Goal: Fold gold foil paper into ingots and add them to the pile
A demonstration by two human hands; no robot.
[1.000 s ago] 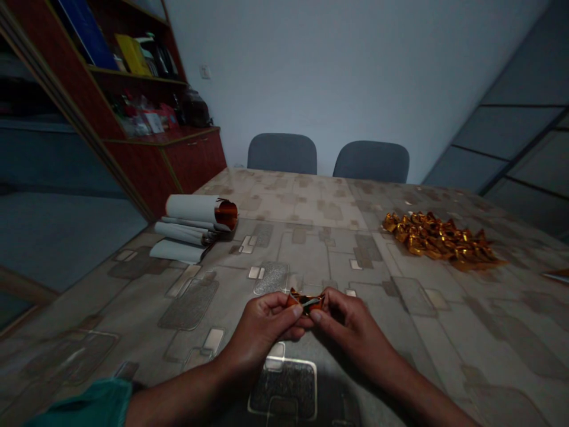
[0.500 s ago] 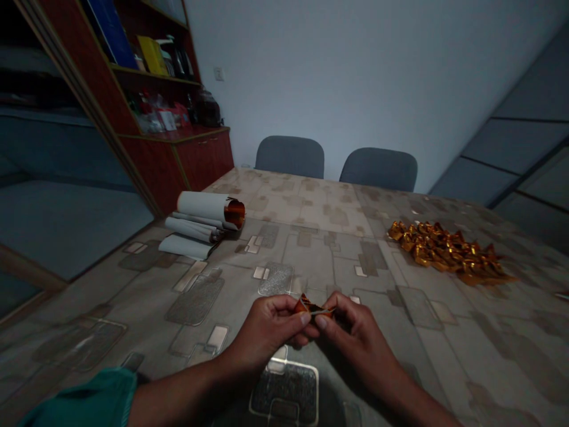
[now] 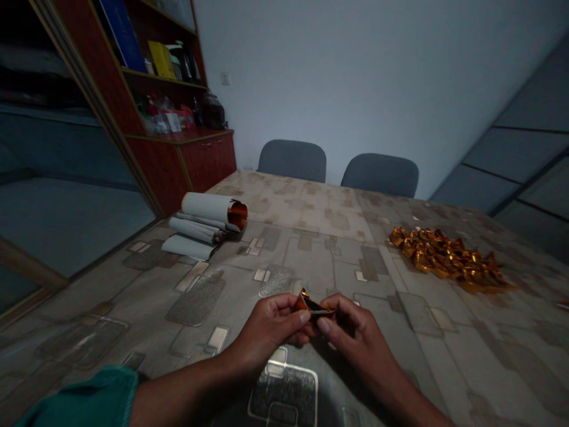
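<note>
A small piece of folded gold foil paper (image 3: 315,306), orange-gold outside with a pale edge, is held above the near part of the table. My left hand (image 3: 281,318) pinches its left end between thumb and fingers. Its right end is pinched by my right hand (image 3: 349,325). One pointed corner of the paper stands up beside the left fingertips, and a dark hollow shows between its sides. The fingers hide its underside. To the right lies a cluster of folded gold foil pieces (image 3: 447,255), shiny and set close together in rows.
Rolled sheets (image 3: 207,212), pale outside and gold inside, lie at the table's left. A patterned cloth covers the table (image 3: 320,261). Two grey chairs (image 3: 291,160) stand at the far edge, and a red-brown cabinet (image 3: 207,160) with filled shelves is at the back left.
The folded paper's hollow opens a little wider and its left corner stands slightly higher. Both hands keep hold of it. The whole view has shifted slightly.
</note>
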